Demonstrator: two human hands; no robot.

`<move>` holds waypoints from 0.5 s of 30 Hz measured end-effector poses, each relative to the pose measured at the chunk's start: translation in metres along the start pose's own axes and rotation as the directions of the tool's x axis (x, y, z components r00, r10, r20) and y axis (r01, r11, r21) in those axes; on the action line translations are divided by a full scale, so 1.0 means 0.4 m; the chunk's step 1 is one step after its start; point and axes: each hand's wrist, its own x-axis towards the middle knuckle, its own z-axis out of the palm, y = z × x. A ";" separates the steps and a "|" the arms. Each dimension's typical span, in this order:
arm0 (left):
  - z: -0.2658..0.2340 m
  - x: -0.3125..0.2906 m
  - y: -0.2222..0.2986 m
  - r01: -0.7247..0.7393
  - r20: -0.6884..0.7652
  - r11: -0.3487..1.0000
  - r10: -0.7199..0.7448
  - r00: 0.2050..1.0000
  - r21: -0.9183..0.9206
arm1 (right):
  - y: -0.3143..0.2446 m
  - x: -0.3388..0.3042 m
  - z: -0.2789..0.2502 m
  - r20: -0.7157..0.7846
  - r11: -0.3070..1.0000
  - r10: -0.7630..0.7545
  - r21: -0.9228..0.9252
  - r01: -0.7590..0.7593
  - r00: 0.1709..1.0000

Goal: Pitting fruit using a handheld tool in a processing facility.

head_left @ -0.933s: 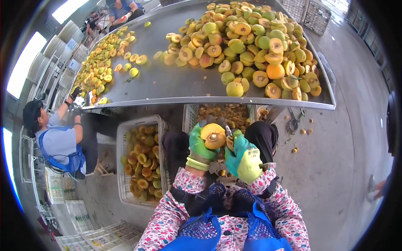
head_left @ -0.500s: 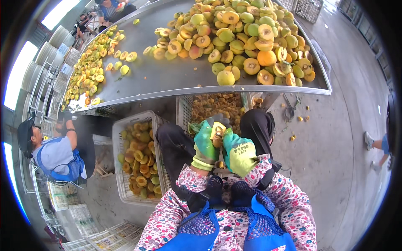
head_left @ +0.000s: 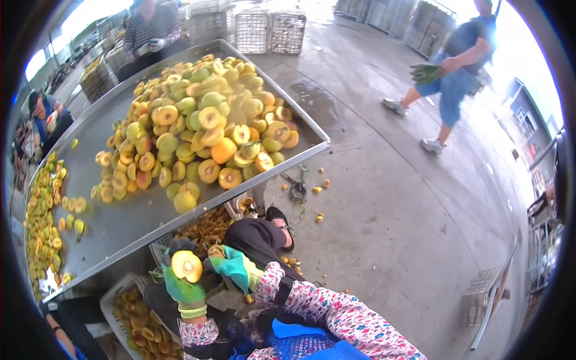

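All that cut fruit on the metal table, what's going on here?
A person wearing work gloves holds a halved fruit in the left hand, its cut side showing. The right hand is close beside it; what it grips is hard to make out. More halves lie heaped on the table, and a crate of fruit stands below. Off to the right, someone is mid-stride, carrying green gloves.

Grey conc. floor (head_left: 372, 240), dark patch (head_left: 315, 103) nr metal desk (head_left: 135, 219). Pale plastic crates (head_left: 252, 31) at back, another crate (head_left: 479, 295) lower R. V. bright light (head_left: 531, 45) upper R.
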 end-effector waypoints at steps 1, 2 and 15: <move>0.025 -0.005 0.005 0.069 0.072 0.997 -0.072 0.995 0.042 | -0.003 0.003 -0.009 0.033 0.995 0.086 0.054 -0.087 0.996; 0.038 -0.004 0.003 0.130 0.135 0.987 -0.142 0.981 0.093 | 0.018 0.012 -0.020 -0.028 1.000 -0.016 0.009 0.017 0.999; -0.045 -0.002 0.011 -0.377 0.337 0.278 0.180 0.924 0.884 | 0.020 -0.059 0.025 -0.056 0.894 0.254 -0.367 -0.257 0.966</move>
